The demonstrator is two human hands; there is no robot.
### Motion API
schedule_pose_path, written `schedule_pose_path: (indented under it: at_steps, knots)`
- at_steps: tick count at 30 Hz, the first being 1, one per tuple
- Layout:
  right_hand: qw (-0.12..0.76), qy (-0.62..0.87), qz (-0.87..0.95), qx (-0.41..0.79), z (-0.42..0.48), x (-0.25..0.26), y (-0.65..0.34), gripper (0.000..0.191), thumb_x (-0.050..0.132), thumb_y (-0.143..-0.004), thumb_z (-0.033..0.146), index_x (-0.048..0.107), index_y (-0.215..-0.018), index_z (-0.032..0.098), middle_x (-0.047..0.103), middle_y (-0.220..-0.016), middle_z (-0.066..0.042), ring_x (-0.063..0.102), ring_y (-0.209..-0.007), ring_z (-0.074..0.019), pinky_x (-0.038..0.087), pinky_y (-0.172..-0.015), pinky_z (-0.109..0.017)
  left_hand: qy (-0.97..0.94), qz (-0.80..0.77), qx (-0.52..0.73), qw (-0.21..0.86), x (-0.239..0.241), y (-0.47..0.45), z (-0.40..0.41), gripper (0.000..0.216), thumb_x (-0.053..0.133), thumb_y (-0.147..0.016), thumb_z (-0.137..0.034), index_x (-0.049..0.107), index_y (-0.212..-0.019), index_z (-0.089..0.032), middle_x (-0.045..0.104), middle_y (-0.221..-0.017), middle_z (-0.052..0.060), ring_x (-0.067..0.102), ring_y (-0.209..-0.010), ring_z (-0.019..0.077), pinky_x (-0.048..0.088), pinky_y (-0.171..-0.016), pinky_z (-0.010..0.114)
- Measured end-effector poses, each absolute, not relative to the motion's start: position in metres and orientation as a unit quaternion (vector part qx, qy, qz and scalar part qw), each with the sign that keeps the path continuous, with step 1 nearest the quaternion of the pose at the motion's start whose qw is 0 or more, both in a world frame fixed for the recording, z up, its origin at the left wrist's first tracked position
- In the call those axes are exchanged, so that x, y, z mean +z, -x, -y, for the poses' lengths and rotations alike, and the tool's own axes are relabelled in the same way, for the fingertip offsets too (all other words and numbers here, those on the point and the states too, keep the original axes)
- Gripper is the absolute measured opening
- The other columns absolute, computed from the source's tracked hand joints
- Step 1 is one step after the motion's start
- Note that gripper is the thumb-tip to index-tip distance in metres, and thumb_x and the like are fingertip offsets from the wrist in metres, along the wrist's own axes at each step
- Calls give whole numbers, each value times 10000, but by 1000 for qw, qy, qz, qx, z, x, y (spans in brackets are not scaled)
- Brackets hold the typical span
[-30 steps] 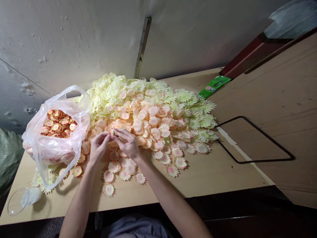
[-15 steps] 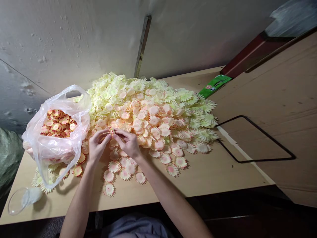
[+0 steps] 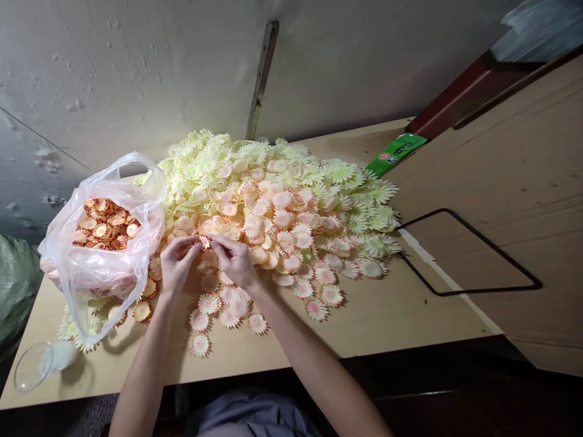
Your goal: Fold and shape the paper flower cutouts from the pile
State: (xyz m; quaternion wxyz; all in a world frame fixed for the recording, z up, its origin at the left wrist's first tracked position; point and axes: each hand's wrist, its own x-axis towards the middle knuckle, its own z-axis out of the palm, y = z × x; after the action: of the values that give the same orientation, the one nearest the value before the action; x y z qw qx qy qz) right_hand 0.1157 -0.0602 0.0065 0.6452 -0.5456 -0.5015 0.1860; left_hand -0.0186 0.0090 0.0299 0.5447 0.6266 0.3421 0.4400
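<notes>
At the near side of the heap (image 3: 285, 200), between the left hand (image 3: 178, 264) and the right hand (image 3: 235, 261), sits one small flower (image 3: 205, 243), cream with a red-toothed rim. Both hands are pinched on it: thumb and fingertips of the left at one side, those of the right at the other, with the remaining fingers loosely curled. How firmly each presses cannot be made out, and the fingertips cover part of the rim.

Judging by the shallow cup shape and the thin, cut petals, the flower should weigh next to nothing and bend readily. Its centre looks like the steadier part; the petal tips look easiest to crease or tear, so a light hold close to the middle would likely suit it better than a tug at the points. Whether it is slick or grippy, the view does not tell. Being so small, it leaves room for only a fingertip or two from each side.

Left of the hands, the bag (image 3: 102, 271) stands open on the table (image 3: 387, 318), showing many red-edged cups (image 3: 105, 227) packed together. Its film looks flimsy, and the loops would be the natural place to grab it. A clear glass (image 3: 34, 367) is near the table's corner, probably hard and breakable.
</notes>
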Motion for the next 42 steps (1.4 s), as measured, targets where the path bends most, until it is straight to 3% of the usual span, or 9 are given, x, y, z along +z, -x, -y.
schedule_pose_path:
  at_steps: [6,14,24,33,42]
  knots:
    - [627,547,518,197,60,9,-117,254,467,-954,306,664,-1069,196,700,-1058,-83,650,-990,-194,515,-877,-324,-614,-329,443,564,31,18,-7,258,778,-706,-290,712,-919,-160,720,-922,72,688,-866,181,548,-804,302]
    - [599,557,522,242,63,15,-116,247,422,-959,340,600,-981,170,622,-834,-57,574,-736,-162,469,-697,-283,-586,-350,439,584,28,18,-10,289,806,-668,-305,720,-896,-149,734,-908,72,692,-835,176,549,-810,304]
    - [609,541,492,308,66,18,-122,312,445,-943,436,605,-929,169,559,-715,-16,512,-634,-137,423,-592,-253,-527,-322,377,690,25,20,-12,326,835,-643,-310,737,-910,-151,736,-917,77,687,-787,162,563,-777,302]
    - [636,503,452,372,67,20,-122,318,516,-911,478,641,-889,186,612,-771,-27,553,-682,-145,466,-643,-262,-529,-319,368,694,24,21,-14,318,814,-672,-330,742,-931,-159,745,-911,78,684,-754,147,552,-749,275]
    - [657,483,445,371,67,22,-120,273,633,-850,447,643,-827,175,639,-760,-20,557,-660,-121,461,-620,-246,-575,-320,378,651,28,21,-11,351,823,-657,-332,733,-945,-153,737,-955,87,684,-838,174,541,-821,304]
